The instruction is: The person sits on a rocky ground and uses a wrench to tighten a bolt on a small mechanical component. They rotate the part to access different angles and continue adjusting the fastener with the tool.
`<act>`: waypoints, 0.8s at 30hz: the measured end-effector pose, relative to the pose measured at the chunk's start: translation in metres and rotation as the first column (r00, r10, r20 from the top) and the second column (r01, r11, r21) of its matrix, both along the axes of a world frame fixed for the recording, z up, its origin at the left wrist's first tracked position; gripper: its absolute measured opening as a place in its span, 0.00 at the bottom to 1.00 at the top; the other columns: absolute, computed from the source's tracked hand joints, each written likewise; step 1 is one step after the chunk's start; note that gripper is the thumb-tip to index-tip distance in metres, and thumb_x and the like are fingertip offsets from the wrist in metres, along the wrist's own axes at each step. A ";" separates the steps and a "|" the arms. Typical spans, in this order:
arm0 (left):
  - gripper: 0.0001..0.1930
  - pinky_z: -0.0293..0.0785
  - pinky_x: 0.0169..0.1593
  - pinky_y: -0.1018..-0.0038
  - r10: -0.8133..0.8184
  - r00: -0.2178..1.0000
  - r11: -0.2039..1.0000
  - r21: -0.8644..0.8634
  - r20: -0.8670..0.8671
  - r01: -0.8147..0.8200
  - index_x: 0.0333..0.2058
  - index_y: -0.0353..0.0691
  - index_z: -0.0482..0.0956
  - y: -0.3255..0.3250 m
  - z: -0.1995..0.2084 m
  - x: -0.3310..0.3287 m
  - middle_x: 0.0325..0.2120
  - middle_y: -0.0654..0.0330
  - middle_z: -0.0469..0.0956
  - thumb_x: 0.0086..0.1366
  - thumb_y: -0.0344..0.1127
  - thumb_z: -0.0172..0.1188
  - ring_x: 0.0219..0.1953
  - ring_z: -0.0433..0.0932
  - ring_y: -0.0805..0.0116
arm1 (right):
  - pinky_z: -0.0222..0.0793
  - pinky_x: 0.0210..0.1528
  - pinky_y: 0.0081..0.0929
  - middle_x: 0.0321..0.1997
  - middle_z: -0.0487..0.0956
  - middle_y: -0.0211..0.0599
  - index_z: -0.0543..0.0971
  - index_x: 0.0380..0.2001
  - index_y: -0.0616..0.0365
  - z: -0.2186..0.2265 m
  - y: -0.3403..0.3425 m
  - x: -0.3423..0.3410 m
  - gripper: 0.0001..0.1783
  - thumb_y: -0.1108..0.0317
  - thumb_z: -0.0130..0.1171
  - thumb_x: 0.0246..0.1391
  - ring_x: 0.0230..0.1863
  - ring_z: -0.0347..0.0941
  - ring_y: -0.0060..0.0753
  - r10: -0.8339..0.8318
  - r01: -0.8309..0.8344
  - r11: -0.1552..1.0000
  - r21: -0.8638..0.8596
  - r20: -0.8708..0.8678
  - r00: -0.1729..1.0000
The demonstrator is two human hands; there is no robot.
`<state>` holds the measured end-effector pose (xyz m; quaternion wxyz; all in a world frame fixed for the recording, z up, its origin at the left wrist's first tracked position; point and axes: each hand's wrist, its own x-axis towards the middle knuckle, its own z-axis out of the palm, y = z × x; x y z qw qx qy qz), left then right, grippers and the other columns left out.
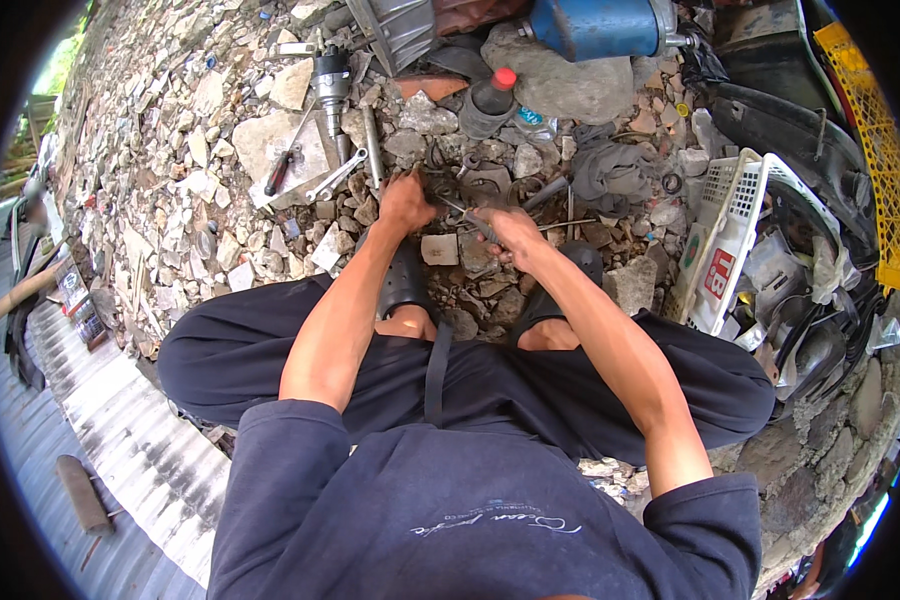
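Note:
My right hand [513, 236] is closed round the grip of a screwdriver [455, 206], a thin-shafted tool pointing up and to the left. Its tip reaches a dark, greasy metal part [440, 186] on the stony ground between my feet. Against the left side of that part is my left hand [406, 204], fingers curled down onto it; their tips are partly hidden. Just left of this hand lie a steel wrench [337, 175] and a metal rod [373, 145]. Beyond them are another screwdriver [284, 160] with a dark and red handle and an air ratchet-like power tool [331, 90].
A red-capped dark bottle [494, 92] stands ahead, beside a grey rag [610, 168]. Farther off lies a blue metal cylinder [600, 28]. On the right are a white plastic crate [712, 250] and a yellow crate [870, 150]. Corrugated sheeting [120, 400] covers the left.

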<state>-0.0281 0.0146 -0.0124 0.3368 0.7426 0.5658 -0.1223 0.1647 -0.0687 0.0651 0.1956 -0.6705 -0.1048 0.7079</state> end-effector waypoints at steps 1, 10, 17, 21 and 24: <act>0.40 0.58 0.65 0.57 0.029 0.999 0.999 0.018 0.021 -0.030 0.51 0.34 0.72 -0.002 0.000 -0.003 0.48 0.46 0.77 0.44 0.54 0.72 0.59 0.69 0.49 | 0.52 0.14 0.25 0.26 0.73 0.36 0.75 0.33 0.64 -0.003 -0.002 0.000 0.17 0.58 0.61 0.53 0.15 0.61 0.23 0.029 -0.030 0.999 0.031 0.037 0.999; 0.34 0.65 0.57 0.58 0.078 0.988 0.970 0.219 0.131 -0.105 0.41 0.36 0.76 -0.025 -0.002 -0.006 0.40 0.48 0.79 0.40 0.53 0.75 0.50 0.73 0.48 | 0.75 0.31 0.45 0.36 0.74 0.44 0.75 0.40 0.56 0.002 -0.027 0.008 0.12 0.66 0.59 0.52 0.34 0.77 0.50 0.027 -0.882 0.292 0.369 0.919 0.394; 0.32 0.62 0.58 0.55 0.059 0.988 0.958 0.269 0.141 -0.096 0.41 0.36 0.76 -0.028 -0.002 -0.004 0.40 0.49 0.79 0.42 0.53 0.73 0.50 0.73 0.48 | 0.75 0.30 0.45 0.36 0.77 0.46 0.74 0.46 0.55 -0.003 -0.034 0.002 0.17 0.66 0.58 0.52 0.34 0.78 0.51 0.080 -0.896 0.305 0.322 0.929 0.361; 0.28 0.61 0.58 0.53 -0.012 0.990 0.969 0.246 0.143 -0.024 0.41 0.35 0.75 -0.024 -0.006 -0.009 0.40 0.47 0.78 0.48 0.51 0.69 0.50 0.73 0.47 | 0.76 0.31 0.45 0.37 0.78 0.48 0.75 0.47 0.55 -0.006 -0.033 0.003 0.19 0.65 0.58 0.52 0.33 0.79 0.52 0.127 -0.887 0.346 0.306 0.921 0.367; 0.23 0.62 0.57 0.54 -0.057 0.976 0.967 0.255 0.211 0.002 0.42 0.35 0.75 -0.022 -0.014 -0.016 0.40 0.46 0.78 0.54 0.47 0.64 0.50 0.72 0.45 | 0.76 0.32 0.45 0.37 0.78 0.49 0.76 0.48 0.55 -0.007 -0.034 0.003 0.19 0.64 0.57 0.52 0.33 0.79 0.53 0.153 -0.876 0.376 0.303 0.912 0.381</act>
